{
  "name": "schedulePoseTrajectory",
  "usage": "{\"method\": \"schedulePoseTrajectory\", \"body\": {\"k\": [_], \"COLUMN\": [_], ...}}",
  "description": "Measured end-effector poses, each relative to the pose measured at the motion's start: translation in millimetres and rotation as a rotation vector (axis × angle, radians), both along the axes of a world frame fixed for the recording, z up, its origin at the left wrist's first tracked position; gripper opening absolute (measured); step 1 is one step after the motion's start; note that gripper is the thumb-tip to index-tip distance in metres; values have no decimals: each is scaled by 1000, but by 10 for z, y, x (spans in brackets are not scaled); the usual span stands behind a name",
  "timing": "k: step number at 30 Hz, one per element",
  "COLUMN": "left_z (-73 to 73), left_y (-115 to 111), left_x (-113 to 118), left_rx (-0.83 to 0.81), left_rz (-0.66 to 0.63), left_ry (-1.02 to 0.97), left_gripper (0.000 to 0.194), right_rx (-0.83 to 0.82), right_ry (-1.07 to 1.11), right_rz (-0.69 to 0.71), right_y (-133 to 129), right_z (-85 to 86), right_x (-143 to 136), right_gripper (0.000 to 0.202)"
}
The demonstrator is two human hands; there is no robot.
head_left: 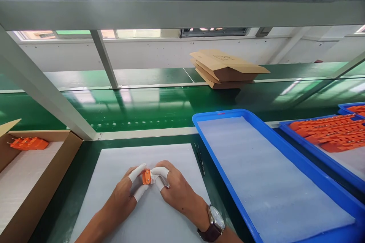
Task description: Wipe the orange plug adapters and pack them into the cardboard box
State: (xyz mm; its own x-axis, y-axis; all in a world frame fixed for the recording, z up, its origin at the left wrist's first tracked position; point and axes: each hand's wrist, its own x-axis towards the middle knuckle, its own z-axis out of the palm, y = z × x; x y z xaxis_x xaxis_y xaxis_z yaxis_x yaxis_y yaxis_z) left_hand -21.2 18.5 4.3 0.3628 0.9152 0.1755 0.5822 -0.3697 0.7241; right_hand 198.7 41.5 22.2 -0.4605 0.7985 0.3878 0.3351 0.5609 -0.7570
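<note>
Over a white sheet (168, 212) on the dark green table, my left hand (125, 193) pinches a small orange plastic part (146, 177) between thumb and forefinger, both in white finger covers. At the right side of that part, my right hand (173, 184) has its covered fingers pressed round a small white cloth or tissue (155, 177), which touches the orange part. Metal pins or screws show on the orange face. A watch (215, 220) is on my right wrist.
At the left stands a cardboard box (54, 176) with orange parts (30, 143). A lined blue tray (228, 182) lies right of the sheet, tweezers (200, 159) between them. Farther right, another blue tray (308, 140) holds several orange parts (333, 131). Folded cartons (228, 68) lie behind the frame.
</note>
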Motion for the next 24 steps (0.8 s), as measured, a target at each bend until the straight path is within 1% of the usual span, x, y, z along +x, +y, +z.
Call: {"method": "schedulePoseTrajectory", "body": {"k": [3, 6, 9, 11, 15, 17, 19, 22, 24], "left_z": [-36, -62, -62, -59, -72, -84, -91, -87, -77], "left_y": [0, 13, 27, 35, 42, 40, 35, 28, 28], "left_x": [-12, -31, -35, -34, -40, -47, -53, -56, -54], "left_rx": [10, 35, 39, 41, 54, 61, 49, 9, -10], "left_rz": [28, 70, 116, 135, 141, 138, 139, 149, 155], "left_ry": [-1, -6, 8, 9, -6, -11, -6, 14, 22], "left_gripper": [55, 55, 54, 54, 56, 55, 53, 52, 52], "right_rx": [22, 16, 55, 92, 133, 165, 203, 186, 138], "right_ry": [-32, -123, -202, -195, -128, -140, -192, -213, -170], "right_rz": [31, 64, -2, -36, -14, -4, -42, -127, -138], "right_y": [-8, 16, 50, 57, 24, 19, 40, 93, 111], "right_z": [-31, -63, -76, -86, -130, -163, -190, -194, -178], "right_x": [-14, 17, 59, 60, -12, -39, -32, 22, 50], "right_gripper": [47, 43, 42, 42, 45, 47, 47, 49, 51]}}
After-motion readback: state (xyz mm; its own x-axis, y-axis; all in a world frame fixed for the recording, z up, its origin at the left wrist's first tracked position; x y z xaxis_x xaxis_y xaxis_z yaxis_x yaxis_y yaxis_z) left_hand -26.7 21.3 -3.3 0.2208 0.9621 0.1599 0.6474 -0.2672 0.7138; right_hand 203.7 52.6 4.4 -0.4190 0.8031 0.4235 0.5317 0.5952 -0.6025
